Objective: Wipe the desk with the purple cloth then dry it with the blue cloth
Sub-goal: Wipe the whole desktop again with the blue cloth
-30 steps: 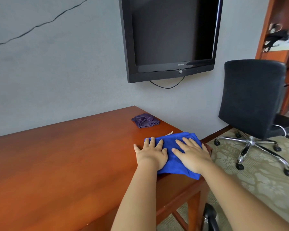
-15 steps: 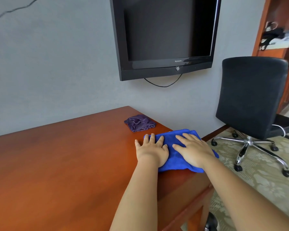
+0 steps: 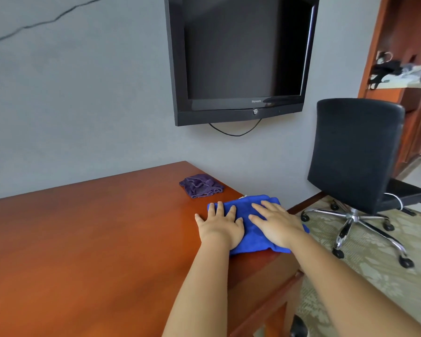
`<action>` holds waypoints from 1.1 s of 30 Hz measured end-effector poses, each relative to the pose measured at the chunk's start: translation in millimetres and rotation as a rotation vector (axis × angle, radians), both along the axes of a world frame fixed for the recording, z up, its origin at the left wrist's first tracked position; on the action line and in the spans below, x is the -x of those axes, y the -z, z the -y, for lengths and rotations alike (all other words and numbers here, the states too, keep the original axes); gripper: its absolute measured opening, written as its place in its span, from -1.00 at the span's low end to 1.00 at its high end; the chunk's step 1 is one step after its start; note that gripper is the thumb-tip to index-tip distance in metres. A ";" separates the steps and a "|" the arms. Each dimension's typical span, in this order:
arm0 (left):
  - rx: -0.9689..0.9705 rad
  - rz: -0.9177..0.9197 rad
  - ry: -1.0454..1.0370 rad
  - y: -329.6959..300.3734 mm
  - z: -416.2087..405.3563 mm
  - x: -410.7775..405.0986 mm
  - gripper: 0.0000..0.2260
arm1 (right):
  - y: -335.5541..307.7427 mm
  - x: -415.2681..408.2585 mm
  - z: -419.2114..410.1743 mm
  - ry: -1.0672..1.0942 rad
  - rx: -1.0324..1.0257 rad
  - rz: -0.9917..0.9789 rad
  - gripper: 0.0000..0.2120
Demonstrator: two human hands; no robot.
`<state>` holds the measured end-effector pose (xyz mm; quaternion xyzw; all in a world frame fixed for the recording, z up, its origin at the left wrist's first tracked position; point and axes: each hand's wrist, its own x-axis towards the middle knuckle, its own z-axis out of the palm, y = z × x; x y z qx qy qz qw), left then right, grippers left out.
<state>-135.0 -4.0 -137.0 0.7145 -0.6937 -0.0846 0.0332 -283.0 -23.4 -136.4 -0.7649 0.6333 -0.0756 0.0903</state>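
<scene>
Behind the desk [image 3: 83, 239] hangs a television [image 3: 241, 57]; a purple cloth [image 3: 201, 186] lies beyond the blue cloth [image 3: 250, 237], pressed by flat left hand [image 3: 220, 227] and right hand [image 3: 277, 224].

Grey wall [image 3: 83, 105], mounted TV [image 3: 241, 57], black office chair [image 3: 355, 152], patterned carpet [image 3: 374, 276].

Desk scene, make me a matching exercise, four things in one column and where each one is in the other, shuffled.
Things:
1. blue cloth
2. purple cloth
3. television
4. office chair

Places:
A. mounted on the wall
B. on the carpet, right of the desk
C. under both hands
D. lying untouched near the desk's far corner

Pairs: 1-C, 2-D, 3-A, 4-B
</scene>
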 end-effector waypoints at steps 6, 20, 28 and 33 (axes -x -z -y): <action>-0.009 0.009 -0.008 -2.9 -39.6 -4.3 -0.51 | 4.0 -5.0 -34.7 -0.015 0.000 -0.013 -0.44; -0.004 0.035 -0.059 -0.6 -45.2 -47.0 -0.53 | 0.6 -48.7 -34.5 -0.084 -0.034 -0.028 -0.44; 0.029 0.018 -0.099 3.1 24.9 -74.8 -0.53 | 2.4 -76.8 40.4 -0.117 -0.006 -0.031 -0.44; 0.016 0.018 -0.108 2.5 34.1 -79.2 -0.52 | 1.4 -81.2 51.6 -0.136 -0.021 -0.048 -0.44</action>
